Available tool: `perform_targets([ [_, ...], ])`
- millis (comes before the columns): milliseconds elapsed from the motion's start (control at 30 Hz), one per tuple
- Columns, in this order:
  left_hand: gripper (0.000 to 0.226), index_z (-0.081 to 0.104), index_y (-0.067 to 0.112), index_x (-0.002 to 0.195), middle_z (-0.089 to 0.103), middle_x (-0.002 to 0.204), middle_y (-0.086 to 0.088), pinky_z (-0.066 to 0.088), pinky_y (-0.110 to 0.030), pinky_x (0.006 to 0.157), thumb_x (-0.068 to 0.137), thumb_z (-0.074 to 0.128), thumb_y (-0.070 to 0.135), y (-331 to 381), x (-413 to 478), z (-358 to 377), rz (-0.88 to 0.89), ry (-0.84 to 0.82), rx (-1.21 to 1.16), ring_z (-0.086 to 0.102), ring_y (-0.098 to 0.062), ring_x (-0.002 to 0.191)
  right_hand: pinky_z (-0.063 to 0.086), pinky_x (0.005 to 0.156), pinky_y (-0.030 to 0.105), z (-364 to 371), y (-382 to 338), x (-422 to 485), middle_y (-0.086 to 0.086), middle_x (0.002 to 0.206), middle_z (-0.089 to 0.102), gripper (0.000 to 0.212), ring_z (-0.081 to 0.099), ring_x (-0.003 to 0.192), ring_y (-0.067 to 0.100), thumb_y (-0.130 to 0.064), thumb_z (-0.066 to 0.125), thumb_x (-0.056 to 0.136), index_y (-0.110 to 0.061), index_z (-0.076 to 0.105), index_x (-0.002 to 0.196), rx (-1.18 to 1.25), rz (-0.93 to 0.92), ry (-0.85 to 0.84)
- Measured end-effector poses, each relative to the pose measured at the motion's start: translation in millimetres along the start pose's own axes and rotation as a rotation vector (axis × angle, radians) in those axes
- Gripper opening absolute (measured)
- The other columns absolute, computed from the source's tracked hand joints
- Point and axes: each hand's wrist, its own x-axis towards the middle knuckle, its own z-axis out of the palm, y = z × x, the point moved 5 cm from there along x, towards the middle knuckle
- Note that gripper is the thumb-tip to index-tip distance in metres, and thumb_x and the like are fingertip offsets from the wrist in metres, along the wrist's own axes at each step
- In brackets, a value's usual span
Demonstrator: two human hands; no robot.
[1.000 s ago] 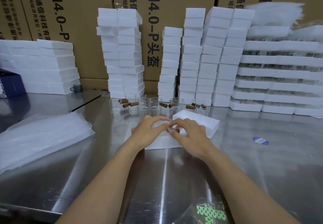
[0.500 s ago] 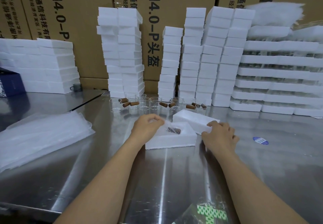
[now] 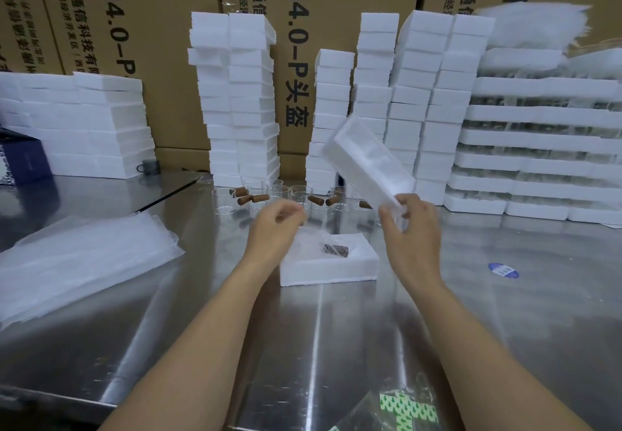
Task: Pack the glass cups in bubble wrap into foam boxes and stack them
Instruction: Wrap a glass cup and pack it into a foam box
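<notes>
Now, one wrapped cup (image 3: 331,249) lies in the open foam box (image 3: 330,270). Your right grip (image 3: 410,228) pinches the lid (image 3: 363,158), tilted above that box. Your left grip (image 3: 276,225) hangs loosely curled and empty over its left edge. Closing and stacking are left to do; bare cups (image 3: 299,195) wait behind it.

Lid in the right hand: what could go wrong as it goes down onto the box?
1. The right hand grips the lid by one end, steeply tilted; it may land skewed on the box.
2. The wrap seems to bulge above the box's rim; it could be pinched and keep the lid from seating.
3. Bare cups stand close behind the box; a swinging lid might knock them.
</notes>
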Motion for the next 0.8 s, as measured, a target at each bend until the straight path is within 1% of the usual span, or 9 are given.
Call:
perform_targets([
  [33,0.028,0.069,0.041,0.118,0.064,0.12,0.019,0.045,-0.019,0.081,0.101,0.069,0.019,4,0,-4,0.007,0.031,-0.088,0.06,-0.008,0.119,0.042,0.079,0.013,3,-8,-2,-0.005,0.111,0.056,0.014,0.056,0.103,0.015,-0.042,0.064,0.097,-0.034,0.06,0.108,0.105,-0.003,-0.04],
  [133,0.089,0.045,0.067,0.138,0.051,0.14,0.012,0.053,-0.011,0.072,0.091,0.071,-0.004,16,-4,-13,0.099,0.077,-0.255,0.054,-0.005,0.126,0.044,0.069,0.015,10,-24,-9,-0.014,0.099,0.055,0.021,0.055,0.092,0.009,-0.052,0.068,0.086,-0.041,0.052,0.094,0.17,-0.087,-0.155],
  [267,0.122,0.021,0.076,0.15,0.035,0.157,0.015,0.055,-0.007,0.082,0.084,0.079,-0.009,27,-6,-15,0.296,0.067,-0.139,0.045,-0.019,0.143,0.037,0.065,0.026,16,-25,-14,-0.017,0.093,0.05,0.033,0.049,0.09,0.006,-0.047,0.072,0.082,-0.036,0.043,0.095,-0.024,-0.242,-0.199],
  [333,0.123,0.021,0.073,0.154,0.033,0.151,0.024,0.056,-0.009,0.088,0.083,0.08,-0.008,30,-8,-14,0.377,0.062,-0.043,0.041,-0.013,0.145,0.037,0.063,0.027,16,-22,-13,-0.017,0.094,0.049,0.037,0.047,0.087,0.005,-0.046,0.075,0.082,-0.036,0.043,0.097,-0.083,-0.274,-0.206],
  [433,0.101,0.035,0.063,0.154,0.031,0.155,0.027,0.048,-0.011,0.107,0.088,0.084,0.005,34,-13,-11,0.499,0.079,0.142,0.033,0.002,0.145,0.038,0.064,0.026,13,-22,-11,-0.018,0.097,0.049,0.04,0.046,0.086,0.006,-0.044,0.077,0.081,-0.039,0.042,0.1,-0.125,-0.316,-0.197],
  [533,0.077,0.05,0.052,0.147,0.038,0.159,0.016,0.045,-0.037,0.121,0.09,0.086,0.015,35,-13,-11,0.511,0.129,0.176,0.037,-0.006,0.147,0.04,0.066,0.021,8,-25,-10,-0.02,0.1,0.049,0.037,0.052,0.089,0.004,-0.039,0.074,0.082,-0.041,0.047,0.107,-0.023,-0.328,-0.154],
  [600,0.075,0.051,0.048,0.146,0.045,0.155,0.018,0.048,-0.048,0.118,0.089,0.088,0.018,36,-13,-15,0.503,0.159,0.126,0.043,-0.007,0.143,0.043,0.073,0.012,3,-29,-10,-0.018,0.105,0.048,0.045,0.054,0.091,0.004,-0.041,0.071,0.084,-0.043,0.05,0.123,0.034,-0.343,-0.105],
  [667,0.072,0.052,0.048,0.145,0.049,0.149,0.02,0.052,-0.05,0.111,0.087,0.089,0.024,39,-15,-18,0.501,0.187,0.094,0.048,-0.011,0.139,0.042,0.079,0.005,-1,-35,-11,-0.016,0.11,0.045,0.059,0.053,0.097,0.002,-0.044,0.069,0.086,-0.047,0.045,0.139,0.061,-0.354,-0.05],
  [800,0.068,0.054,0.047,0.141,0.049,0.145,0.019,0.055,-0.039,0.105,0.085,0.09,0.03,45,-18,-21,0.515,0.225,0.048,0.051,-0.011,0.135,0.044,0.078,0.008,-4,-40,-11,-0.025,0.114,0.041,0.072,0.052,0.104,0.001,-0.046,0.069,0.088,-0.057,0.032,0.15,0.139,-0.329,0.001],
])
